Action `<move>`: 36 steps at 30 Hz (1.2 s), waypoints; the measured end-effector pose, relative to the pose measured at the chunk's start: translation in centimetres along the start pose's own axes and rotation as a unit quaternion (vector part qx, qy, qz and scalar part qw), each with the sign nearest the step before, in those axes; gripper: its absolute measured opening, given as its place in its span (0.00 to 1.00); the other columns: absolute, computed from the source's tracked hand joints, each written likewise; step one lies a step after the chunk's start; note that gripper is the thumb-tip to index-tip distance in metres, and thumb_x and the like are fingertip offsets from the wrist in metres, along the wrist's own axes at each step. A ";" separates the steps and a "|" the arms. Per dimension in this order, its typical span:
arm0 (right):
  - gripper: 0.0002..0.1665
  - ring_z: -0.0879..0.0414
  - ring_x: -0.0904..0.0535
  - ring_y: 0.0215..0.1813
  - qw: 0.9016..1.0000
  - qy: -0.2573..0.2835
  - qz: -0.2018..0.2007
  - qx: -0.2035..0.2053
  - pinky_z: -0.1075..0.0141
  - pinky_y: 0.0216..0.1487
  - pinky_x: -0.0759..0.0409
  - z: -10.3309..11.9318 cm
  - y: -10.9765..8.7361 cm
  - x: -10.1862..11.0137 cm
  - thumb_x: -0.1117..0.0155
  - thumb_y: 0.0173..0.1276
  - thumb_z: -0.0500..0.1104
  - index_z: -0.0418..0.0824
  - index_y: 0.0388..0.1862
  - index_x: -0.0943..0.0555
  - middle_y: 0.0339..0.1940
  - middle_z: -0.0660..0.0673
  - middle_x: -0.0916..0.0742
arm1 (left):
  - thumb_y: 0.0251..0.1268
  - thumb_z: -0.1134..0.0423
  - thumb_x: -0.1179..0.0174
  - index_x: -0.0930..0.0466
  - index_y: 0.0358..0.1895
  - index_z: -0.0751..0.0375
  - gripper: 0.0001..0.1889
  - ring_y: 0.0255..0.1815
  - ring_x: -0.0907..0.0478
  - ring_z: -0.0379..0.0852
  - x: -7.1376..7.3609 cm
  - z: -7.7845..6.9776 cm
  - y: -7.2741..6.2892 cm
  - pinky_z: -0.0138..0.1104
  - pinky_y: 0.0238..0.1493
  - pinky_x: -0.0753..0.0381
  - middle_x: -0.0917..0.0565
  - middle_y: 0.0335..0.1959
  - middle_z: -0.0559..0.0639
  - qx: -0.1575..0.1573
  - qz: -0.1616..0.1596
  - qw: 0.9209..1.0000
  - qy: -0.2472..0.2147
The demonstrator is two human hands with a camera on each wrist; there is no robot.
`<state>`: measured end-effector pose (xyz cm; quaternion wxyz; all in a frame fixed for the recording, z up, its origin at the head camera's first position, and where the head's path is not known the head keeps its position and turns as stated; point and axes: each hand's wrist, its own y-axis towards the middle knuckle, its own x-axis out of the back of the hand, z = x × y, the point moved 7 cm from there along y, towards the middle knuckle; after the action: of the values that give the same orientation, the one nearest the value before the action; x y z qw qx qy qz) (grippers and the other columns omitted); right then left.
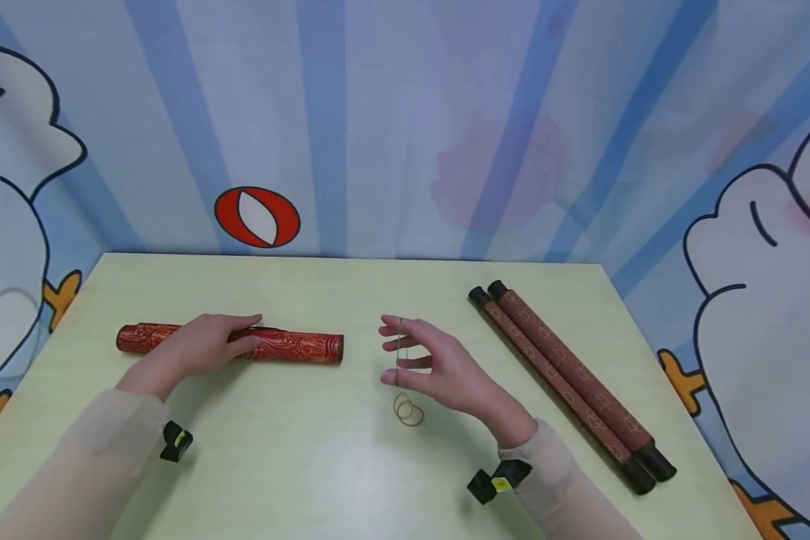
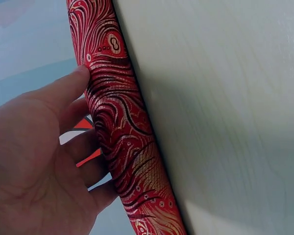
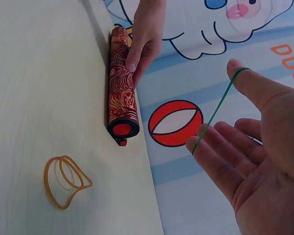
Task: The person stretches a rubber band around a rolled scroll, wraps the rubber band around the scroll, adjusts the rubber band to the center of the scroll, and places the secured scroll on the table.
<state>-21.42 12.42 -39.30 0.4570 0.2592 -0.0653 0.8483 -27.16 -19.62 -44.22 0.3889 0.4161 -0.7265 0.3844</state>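
Note:
A red patterned scroll (image 1: 304, 347), rolled up, lies across the left part of the table. My left hand (image 1: 205, 345) holds it near its middle, thumb on the near side and fingers over the far side. The right wrist view shows its layered end (image 3: 122, 129). To its right, my right hand (image 1: 439, 364) is raised above the table with fingers spread. A thin green rubber band (image 3: 215, 108) is looped round its thumb and index finger and stretched between them. Below that hand, yellow-orange rubber bands (image 1: 408, 410) lie on the table, overlapping.
Two long brown patterned scrolls (image 1: 567, 360) with black ends lie side by side, slanting along the table's right side. The pale table (image 1: 297, 450) meets a blue striped cartoon backdrop (image 1: 378, 135) at its back edge.

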 end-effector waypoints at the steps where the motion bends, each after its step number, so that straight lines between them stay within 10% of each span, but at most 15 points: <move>1: 0.44 0.48 0.18 0.69 1.000 -0.001 0.000 0.000 0.58 0.62 0.13 0.0 0.0 0.0 0.25 0.72 0.38 0.40 0.83 0.33 0.73 0.42 0.19 | 0.82 0.52 0.39 0.31 0.79 0.66 0.32 0.75 0.32 0.76 0.0 0.0 0.0 0.66 0.72 0.29 0.27 0.74 0.73 0.001 0.002 1.000 0.002; 28: 0.43 0.49 0.17 0.68 1.000 -0.012 -0.002 -0.001 0.58 0.62 0.13 -0.1 -0.2 0.1 0.25 0.73 0.39 0.41 0.83 0.32 0.73 0.43 0.19 | 0.62 0.54 0.20 0.15 0.62 0.73 0.31 0.44 0.20 0.54 0.6 -0.3 -1.6 0.51 0.48 0.14 0.18 0.48 0.61 -0.049 -0.059 0.995 0.063; 36: 0.43 0.49 0.17 0.68 1.000 -0.018 -0.002 -0.003 0.57 0.62 0.13 -0.2 -0.1 0.2 0.24 0.72 0.39 0.41 0.83 0.32 0.72 0.43 0.18 | 0.59 0.63 0.19 0.17 0.64 0.69 0.30 0.60 0.19 0.68 0.1 -0.2 -2.4 0.62 0.63 0.19 0.16 0.60 0.67 -0.044 -0.068 0.994 0.075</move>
<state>-21.46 12.69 -39.40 0.4583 0.2727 -0.0754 0.8426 -25.01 -20.28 -43.50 0.4853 0.4169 -0.6817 0.3549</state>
